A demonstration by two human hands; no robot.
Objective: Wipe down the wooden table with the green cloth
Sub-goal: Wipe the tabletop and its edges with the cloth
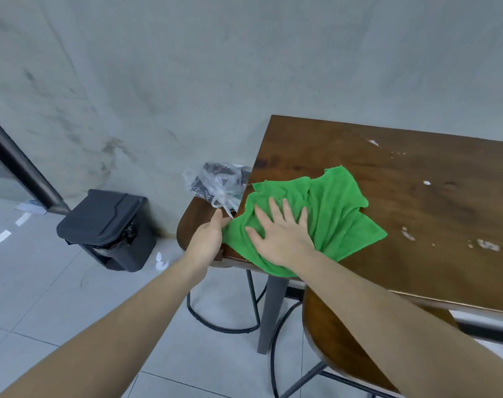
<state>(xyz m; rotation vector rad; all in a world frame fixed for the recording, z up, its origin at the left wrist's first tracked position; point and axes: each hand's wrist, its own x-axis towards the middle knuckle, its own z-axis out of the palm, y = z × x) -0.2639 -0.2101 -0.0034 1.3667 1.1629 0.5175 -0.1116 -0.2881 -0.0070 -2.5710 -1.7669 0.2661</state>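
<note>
A green cloth (330,202) lies spread over the near left corner of the dark wooden table (402,173), hanging a little over the edge. My right hand (279,234) presses flat on the cloth with fingers spread. My left hand (208,237) is just past the table's left edge, cupped beside the cloth's overhanging corner; whether it touches the cloth is unclear. White crumbs and smears (485,245) dot the table surface to the right of the cloth.
A wooden stool (192,216) stands at the table's left end with a clear plastic bag (218,185) on it. A second stool (339,349) is below my right arm. A dark lidded bin (106,225) stands by the wall on the tiled floor.
</note>
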